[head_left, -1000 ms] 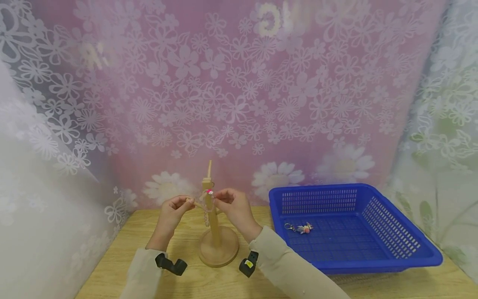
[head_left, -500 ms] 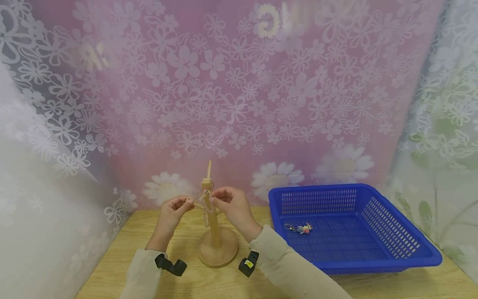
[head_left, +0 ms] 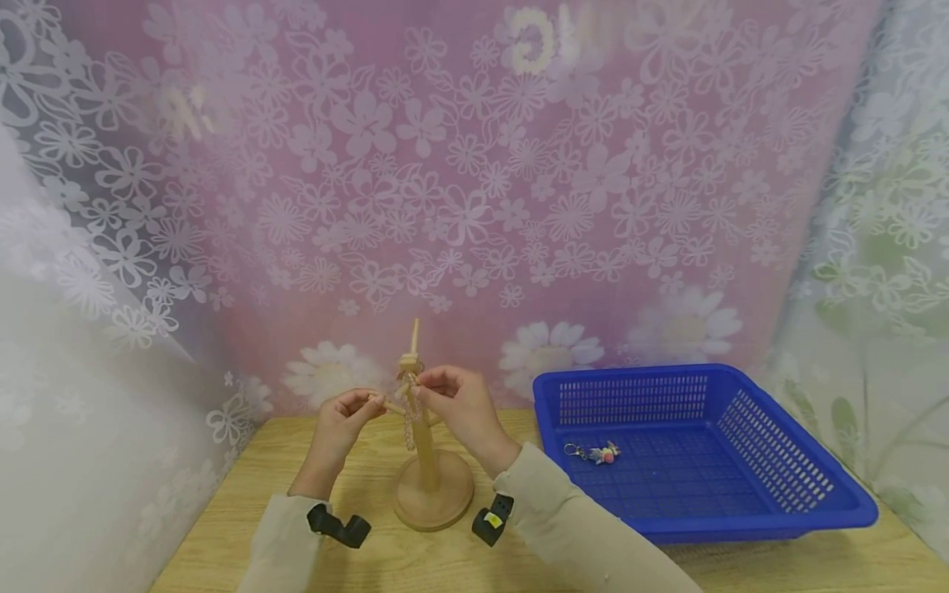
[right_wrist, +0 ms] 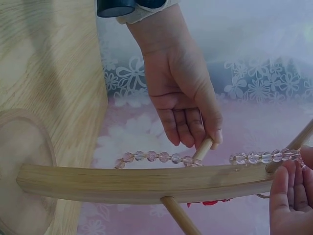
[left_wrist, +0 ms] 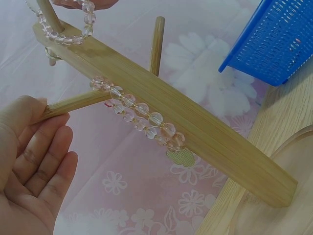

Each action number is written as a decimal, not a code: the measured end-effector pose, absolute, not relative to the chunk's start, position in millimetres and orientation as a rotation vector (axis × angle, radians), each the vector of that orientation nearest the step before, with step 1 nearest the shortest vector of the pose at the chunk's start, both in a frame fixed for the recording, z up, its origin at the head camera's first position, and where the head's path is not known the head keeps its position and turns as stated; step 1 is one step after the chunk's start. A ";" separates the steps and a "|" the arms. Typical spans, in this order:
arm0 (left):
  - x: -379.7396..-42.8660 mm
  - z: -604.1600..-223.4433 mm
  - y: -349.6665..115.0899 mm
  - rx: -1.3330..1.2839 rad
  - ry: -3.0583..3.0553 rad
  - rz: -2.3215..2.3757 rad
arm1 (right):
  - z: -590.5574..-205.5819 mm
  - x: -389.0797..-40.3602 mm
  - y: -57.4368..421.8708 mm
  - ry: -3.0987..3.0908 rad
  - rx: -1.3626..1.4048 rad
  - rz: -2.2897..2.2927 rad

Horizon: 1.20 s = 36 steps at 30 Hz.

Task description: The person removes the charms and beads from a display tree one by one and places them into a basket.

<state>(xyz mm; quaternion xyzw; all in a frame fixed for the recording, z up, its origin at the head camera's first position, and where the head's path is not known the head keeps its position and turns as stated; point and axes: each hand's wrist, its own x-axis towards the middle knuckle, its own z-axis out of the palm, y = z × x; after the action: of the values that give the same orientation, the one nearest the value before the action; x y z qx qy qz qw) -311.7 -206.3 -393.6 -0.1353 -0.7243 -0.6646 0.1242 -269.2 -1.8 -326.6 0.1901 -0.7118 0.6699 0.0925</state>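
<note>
A wooden stand (head_left: 426, 461) with a round base and several pegs rises from the table. My left hand (head_left: 344, 424) pinches the tip of a side peg (left_wrist: 73, 104). From that peg hangs a bracelet of clear pink beads (left_wrist: 142, 115), lying along the post. My right hand (head_left: 467, 412) pinches a second clear pink bead bracelet (left_wrist: 68, 38) near the stand's top. This second bracelet loops around an upper peg (left_wrist: 50, 17). In the right wrist view, the fingertips of my right hand (right_wrist: 293, 191) are partly cut off by the frame edge.
A blue plastic basket (head_left: 689, 523) stands on the wooden table (head_left: 252, 486), right of the stand. Inside it lies a keychain with a small figure (head_left: 604, 453). Something red (right_wrist: 210, 201) shows behind the post. A flowered pink curtain (head_left: 460, 206) hangs behind.
My right hand has shifted slightly up and left with the second bracelet, toward the post. A bright pink piece seen by its fingers earlier is now out of sight. The left hand stays still.
</note>
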 end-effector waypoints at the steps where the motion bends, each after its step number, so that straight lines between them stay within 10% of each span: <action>1: -311.7 -393.7 -206.4 -0.394 -2.113 -1.936 | -325.8 -269.0 -1.8 -2.116 0.567 1.991; 36: -313.2 -395.0 -207.2 -0.378 -2.126 -1.926 | -312.3 -270.1 -2.2 -2.094 0.633 2.076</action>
<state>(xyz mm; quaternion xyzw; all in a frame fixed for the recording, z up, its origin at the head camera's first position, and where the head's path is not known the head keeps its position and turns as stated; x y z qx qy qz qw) -313.2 -207.2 -395.0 -0.1297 -0.7290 -0.6606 0.1236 -270.1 -2.2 -312.3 0.2093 -0.6929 0.6871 0.0627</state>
